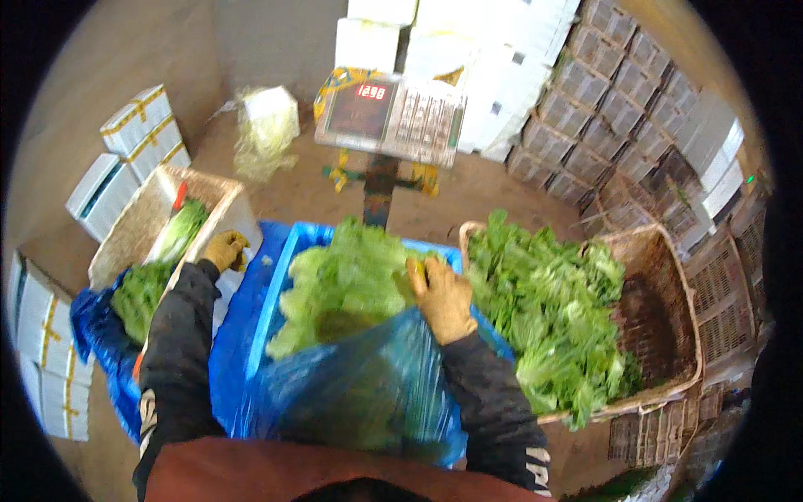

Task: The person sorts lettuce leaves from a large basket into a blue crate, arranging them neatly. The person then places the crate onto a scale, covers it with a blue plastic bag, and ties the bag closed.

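My right hand, in a tan work glove, touches the right edge of a heap of leafy green lettuce. Its fingertips are partly hidden, so I cannot tell if they grip a leaf. The heap sits in a blue plastic crate lined with blue plastic film, which is folded over the near part. My left hand, also gloved, has curled fingers beside the right wall of a foam box; I cannot tell whether it holds anything. Inside that box lie heads of lettuce and a red-handled tool.
A weighing scale's display, lit with red digits, stands beyond the crate on a post. On the right, a brown plastic basket holds loose lettuce leaves. White foam boxes and stacked crates line the walls.
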Demonstrator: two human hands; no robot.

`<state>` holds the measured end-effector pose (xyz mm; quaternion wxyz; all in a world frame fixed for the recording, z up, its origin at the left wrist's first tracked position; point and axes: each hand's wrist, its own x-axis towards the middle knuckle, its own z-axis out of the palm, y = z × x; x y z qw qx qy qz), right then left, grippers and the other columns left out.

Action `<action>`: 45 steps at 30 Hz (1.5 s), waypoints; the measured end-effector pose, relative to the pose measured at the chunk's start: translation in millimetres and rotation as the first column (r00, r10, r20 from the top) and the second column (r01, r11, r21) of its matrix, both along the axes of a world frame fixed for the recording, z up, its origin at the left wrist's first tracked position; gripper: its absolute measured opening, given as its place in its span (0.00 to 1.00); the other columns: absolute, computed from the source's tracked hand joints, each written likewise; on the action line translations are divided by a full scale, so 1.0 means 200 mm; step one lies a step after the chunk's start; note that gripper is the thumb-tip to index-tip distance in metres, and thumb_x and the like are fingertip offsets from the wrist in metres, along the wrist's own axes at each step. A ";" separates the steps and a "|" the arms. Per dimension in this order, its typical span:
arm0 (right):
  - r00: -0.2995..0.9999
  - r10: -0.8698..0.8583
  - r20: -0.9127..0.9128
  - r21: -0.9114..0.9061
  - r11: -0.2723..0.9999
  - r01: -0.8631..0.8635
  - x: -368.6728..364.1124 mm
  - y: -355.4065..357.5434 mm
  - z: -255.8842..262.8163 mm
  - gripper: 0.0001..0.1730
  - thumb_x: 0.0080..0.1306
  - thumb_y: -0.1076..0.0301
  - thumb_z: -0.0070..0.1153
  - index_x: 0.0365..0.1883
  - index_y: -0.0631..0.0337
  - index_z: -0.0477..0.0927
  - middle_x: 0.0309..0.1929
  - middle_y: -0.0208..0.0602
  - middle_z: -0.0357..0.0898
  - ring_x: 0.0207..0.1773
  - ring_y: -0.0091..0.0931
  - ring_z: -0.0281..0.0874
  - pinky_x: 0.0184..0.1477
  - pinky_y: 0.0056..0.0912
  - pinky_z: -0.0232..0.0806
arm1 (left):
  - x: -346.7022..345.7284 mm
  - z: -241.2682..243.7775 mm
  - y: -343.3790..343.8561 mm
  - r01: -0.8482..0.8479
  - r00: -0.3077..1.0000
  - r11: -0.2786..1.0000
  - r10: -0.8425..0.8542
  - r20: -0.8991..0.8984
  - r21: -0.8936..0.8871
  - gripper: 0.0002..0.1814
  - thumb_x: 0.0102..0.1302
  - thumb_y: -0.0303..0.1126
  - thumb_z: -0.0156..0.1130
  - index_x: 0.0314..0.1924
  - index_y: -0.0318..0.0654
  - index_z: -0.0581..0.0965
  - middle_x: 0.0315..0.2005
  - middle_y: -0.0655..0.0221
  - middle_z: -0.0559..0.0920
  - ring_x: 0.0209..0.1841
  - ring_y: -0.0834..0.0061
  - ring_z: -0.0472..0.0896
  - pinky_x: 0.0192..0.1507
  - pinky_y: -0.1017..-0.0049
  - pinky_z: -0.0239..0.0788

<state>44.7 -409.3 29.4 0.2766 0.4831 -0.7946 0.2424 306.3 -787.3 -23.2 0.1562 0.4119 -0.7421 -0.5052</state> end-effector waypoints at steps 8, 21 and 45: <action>0.863 0.111 0.493 0.630 0.639 -0.442 -0.22 -0.58 -0.08 0.20 0.74 0.59 0.48 0.60 0.51 0.79 0.51 0.50 0.83 0.50 0.48 0.83 0.54 0.49 0.72 | -0.93 -0.28 0.47 0.600 0.793 0.569 -0.513 0.328 -0.562 0.16 0.68 0.35 0.55 0.52 0.45 0.83 0.50 0.54 0.83 0.56 0.50 0.79 0.63 0.53 0.66; 0.375 0.298 0.878 -0.033 0.819 -0.573 -0.63 -0.33 -0.22 0.23 0.77 0.54 0.49 0.56 0.63 0.81 0.61 0.42 0.80 0.60 0.29 0.77 0.63 0.33 0.67 | -1.38 -0.48 -0.23 0.314 0.937 0.917 -0.257 0.236 -0.248 0.15 0.64 0.44 0.61 0.36 0.42 0.86 0.29 0.55 0.85 0.32 0.62 0.84 0.34 0.65 0.74; 0.080 0.815 0.575 -0.770 0.571 -0.285 -0.84 -0.32 -0.40 0.14 0.78 0.57 0.53 0.52 0.56 0.82 0.35 0.21 0.80 0.31 0.12 0.70 0.33 0.14 0.60 | -0.61 -0.31 -0.15 0.380 0.924 0.858 -0.336 0.182 -0.346 0.12 0.67 0.37 0.67 0.30 0.38 0.80 0.27 0.75 0.81 0.33 0.82 0.74 0.38 0.73 0.69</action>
